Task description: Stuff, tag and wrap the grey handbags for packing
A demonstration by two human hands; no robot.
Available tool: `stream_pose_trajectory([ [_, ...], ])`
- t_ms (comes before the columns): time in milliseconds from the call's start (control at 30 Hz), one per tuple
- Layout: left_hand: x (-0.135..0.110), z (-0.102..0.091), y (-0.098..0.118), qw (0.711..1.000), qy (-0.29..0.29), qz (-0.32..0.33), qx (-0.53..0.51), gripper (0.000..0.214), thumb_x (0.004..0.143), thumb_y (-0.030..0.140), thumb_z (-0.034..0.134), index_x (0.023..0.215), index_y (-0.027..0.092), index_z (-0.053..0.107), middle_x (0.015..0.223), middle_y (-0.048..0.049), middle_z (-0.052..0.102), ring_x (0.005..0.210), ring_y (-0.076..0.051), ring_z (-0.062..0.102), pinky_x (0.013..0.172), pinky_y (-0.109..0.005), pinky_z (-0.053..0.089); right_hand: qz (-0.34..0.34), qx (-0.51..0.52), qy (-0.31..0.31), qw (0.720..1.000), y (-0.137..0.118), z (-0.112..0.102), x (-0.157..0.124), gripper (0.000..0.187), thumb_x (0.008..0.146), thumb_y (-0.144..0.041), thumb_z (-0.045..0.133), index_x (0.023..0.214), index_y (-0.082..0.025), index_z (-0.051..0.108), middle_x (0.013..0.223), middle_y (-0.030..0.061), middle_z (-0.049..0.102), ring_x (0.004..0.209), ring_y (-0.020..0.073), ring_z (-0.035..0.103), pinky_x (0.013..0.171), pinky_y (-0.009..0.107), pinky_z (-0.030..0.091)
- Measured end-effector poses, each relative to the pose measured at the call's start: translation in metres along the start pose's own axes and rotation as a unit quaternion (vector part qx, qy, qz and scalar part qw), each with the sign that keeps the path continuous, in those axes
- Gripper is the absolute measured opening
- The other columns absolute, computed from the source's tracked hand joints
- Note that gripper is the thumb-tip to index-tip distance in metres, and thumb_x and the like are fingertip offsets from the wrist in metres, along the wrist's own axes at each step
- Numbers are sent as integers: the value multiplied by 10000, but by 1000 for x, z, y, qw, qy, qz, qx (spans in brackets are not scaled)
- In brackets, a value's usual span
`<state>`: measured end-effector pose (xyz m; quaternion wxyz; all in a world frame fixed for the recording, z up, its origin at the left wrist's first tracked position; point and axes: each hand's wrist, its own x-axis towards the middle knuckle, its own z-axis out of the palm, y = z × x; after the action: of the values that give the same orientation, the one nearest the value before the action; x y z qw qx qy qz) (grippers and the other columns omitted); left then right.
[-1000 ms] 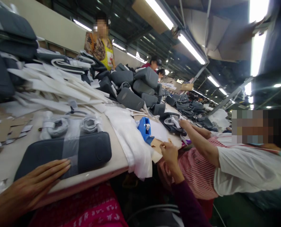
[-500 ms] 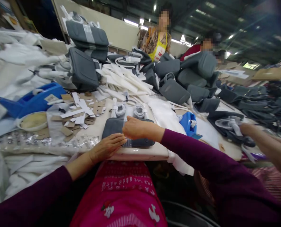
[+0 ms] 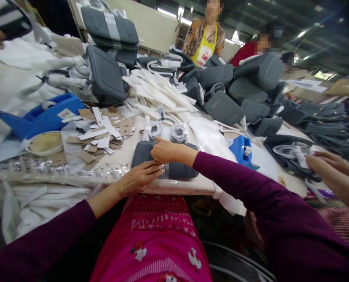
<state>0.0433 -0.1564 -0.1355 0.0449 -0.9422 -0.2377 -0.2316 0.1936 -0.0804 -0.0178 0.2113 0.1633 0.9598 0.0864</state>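
Note:
A dark grey bag lies flat at the table's front edge, its flap towards me. Behind the flap its two handle coils are wrapped in clear and white film. Down the flap's middle runs a clear plastic strip, partly hidden by my hands. My left hand rests at the near edge of the flap, fingers stretched out and touching the strip's lower end. Just above it, my right hand is closed over the flap's middle. What its fingers pinch, if anything, is hidden.
Left are cardboard and white card strips, a round dish and a blue tape dispenser. Another blue dispenser stands right. White padding and grey bags pile up behind. A co-worker's hands handle a bag at right.
The view has shifted slightly, so the table sits further right and higher. My hands keep nearly the same place on the bag. Another person's hand with a dark item has appeared at upper left.

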Motion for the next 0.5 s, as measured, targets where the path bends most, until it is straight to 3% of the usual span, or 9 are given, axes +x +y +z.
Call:
stream_pose_trajectory([
  [500, -1, 1, -3, 1000, -3, -15, -5, 472, 868, 99, 497, 1334, 170, 514, 1325, -165, 521, 1273, -267, 452, 1055, -467, 433, 8, -4, 13, 1000, 2, 6, 14, 168, 740, -183, 678, 882, -113, 734, 920, 126, 735, 873, 249, 673, 1017, 447, 250],
])
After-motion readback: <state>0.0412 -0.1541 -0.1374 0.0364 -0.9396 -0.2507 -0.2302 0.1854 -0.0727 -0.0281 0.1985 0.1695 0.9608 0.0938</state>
